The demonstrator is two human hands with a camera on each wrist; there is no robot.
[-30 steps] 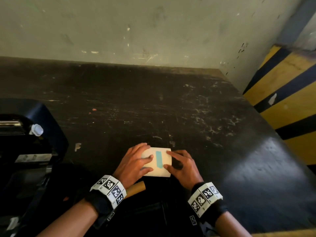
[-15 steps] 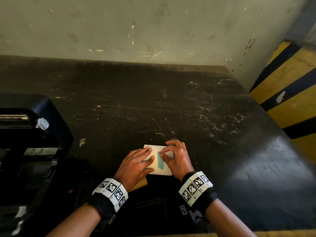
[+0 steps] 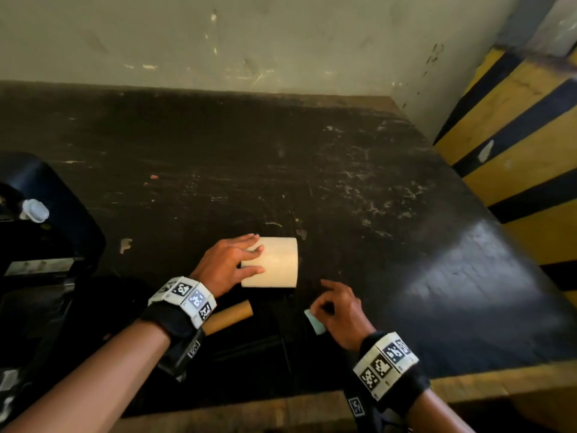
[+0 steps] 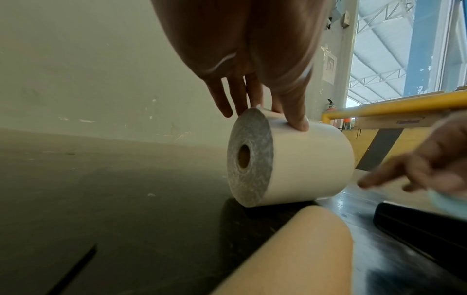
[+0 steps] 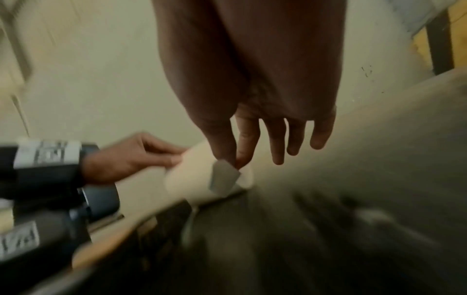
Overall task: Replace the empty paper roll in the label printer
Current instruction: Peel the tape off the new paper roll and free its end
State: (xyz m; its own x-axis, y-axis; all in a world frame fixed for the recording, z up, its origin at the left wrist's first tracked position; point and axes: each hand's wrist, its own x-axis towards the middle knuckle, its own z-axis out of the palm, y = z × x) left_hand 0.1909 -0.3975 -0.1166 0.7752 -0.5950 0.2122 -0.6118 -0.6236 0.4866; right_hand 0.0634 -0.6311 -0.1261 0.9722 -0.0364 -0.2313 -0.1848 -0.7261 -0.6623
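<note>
The new cream paper roll [image 3: 278, 260] lies on its side on the dark table; its hollow core faces the camera in the left wrist view [image 4: 308, 163]. My left hand [image 3: 259, 254] rests on the roll's left end, with straight fingers [image 4: 298, 121] pressing its top. My right hand [image 3: 324, 304] is just near and right of the roll, apart from it. It pinches a small teal sticker strip [image 3: 315, 321] between thumb and forefinger [image 5: 223, 177]. The empty brown cardboard core [image 3: 231, 317] lies under my left wrist. The black label printer [image 3: 40, 245] stands open at the far left.
A white knob [image 3: 36, 210] sticks out of the printer's raised lid. A pale wall closes the table's far side. A yellow-and-black striped barrier [image 3: 515, 145] runs along the right. The table's wooden front edge [image 3: 468, 385] is close to my wrists.
My right hand has peeled the teal sticker off the roll and drawn back toward the near edge with it. My left hand stays on the roll.
</note>
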